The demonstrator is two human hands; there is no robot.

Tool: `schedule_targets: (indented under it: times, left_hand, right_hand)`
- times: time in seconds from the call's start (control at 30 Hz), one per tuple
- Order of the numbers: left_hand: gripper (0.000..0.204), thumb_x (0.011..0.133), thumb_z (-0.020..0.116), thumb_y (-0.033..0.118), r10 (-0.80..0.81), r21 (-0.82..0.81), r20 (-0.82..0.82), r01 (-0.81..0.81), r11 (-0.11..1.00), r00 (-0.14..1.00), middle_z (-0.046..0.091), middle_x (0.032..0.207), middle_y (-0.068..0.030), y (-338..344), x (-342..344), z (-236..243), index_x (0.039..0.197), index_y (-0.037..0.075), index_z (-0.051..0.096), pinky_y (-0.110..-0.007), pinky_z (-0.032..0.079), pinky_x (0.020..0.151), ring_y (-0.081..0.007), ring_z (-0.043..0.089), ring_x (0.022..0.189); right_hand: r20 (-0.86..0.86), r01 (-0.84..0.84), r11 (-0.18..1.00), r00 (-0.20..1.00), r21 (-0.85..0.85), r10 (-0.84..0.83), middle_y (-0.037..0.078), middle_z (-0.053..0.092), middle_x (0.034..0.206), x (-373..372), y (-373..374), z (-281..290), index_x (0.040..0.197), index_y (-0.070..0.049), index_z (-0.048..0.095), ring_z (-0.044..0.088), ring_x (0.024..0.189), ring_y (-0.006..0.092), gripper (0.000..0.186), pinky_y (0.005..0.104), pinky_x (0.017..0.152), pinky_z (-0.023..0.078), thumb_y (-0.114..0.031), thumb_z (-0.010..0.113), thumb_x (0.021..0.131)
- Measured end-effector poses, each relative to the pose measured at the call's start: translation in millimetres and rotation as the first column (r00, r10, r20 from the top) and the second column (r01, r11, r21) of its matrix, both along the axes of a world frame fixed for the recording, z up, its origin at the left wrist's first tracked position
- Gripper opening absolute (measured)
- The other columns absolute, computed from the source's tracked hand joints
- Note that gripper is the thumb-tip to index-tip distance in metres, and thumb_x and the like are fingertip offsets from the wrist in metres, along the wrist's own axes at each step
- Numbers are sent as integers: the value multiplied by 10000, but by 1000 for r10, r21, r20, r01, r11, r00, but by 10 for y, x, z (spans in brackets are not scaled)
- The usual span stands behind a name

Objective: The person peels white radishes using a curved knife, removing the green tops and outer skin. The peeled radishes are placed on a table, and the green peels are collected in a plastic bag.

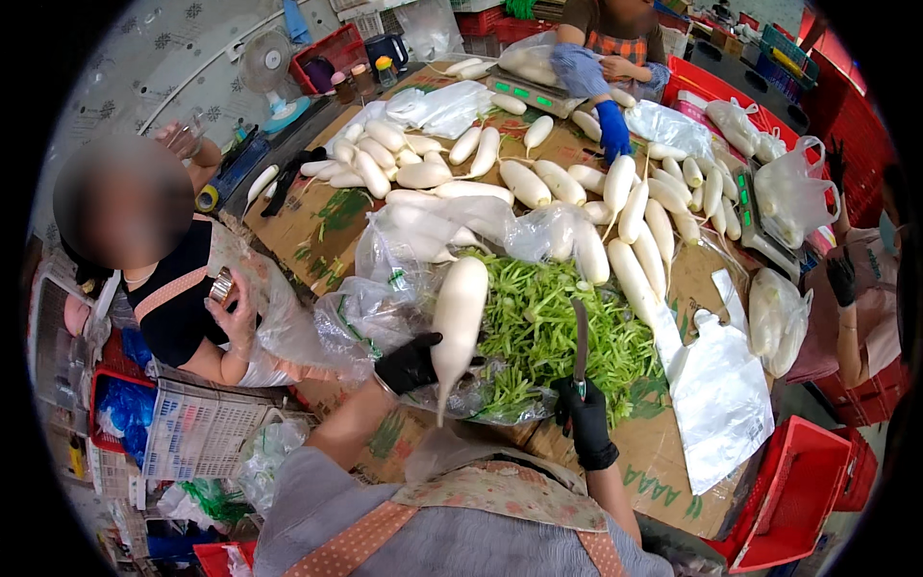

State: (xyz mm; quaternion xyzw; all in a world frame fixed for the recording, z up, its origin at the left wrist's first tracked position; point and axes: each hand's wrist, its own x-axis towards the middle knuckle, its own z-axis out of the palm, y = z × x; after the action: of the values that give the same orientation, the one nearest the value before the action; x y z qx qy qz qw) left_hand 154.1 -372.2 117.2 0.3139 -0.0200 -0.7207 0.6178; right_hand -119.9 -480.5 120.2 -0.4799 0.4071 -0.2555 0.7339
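Observation:
A large white daikon radish [460, 313] stands upright in front of me, its thin root pointing down. My left hand [411, 365], in a black glove, is wrapped round its lower part. In my black-gloved right hand [586, 421] is a knife [581, 332], its blade pointing up and away from me, apart from the radish. Under and between my hands spreads a heap of cut green stalks [538, 337], partly on clear plastic bags [361, 308]. Many more radishes [385, 149] lie beyond the heap on the cardboard-covered table [327, 240].
A white plastic bag [716, 399] lies to the right, beside a red crate [793, 490]. Two scales [524, 94] stand across the table, one at the far right. A co-worker's blue glove [612, 130] touches radishes opposite. Other people stand left and right.

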Motion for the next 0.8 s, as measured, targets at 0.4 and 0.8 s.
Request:
schedule_targets:
  times: [0.4,0.8]
  left_hand:
    - [733,624,742,237,47,-45,999,99,994,-16,510,1101,-135,247,-717,279,1220,55,355,-343,420,818,-243,520,981]
    - [804,566,781,210,-39,41,999,106,993,-24,487,1146,-120,480,-803,404,1227,48,351,-347,406,851,-225,492,1036]
  right_hand:
    - [-491,-454,328,870,-829,-36,101,578,652,127,-194,293,862,-118,564,568,558,280,190,358,479,442,-234,600,717]
    - [-634,-633,281,767,-721,100,119,589,697,77,-373,119,914,-108,569,574,596,303,253,386,524,449,-253,603,710]
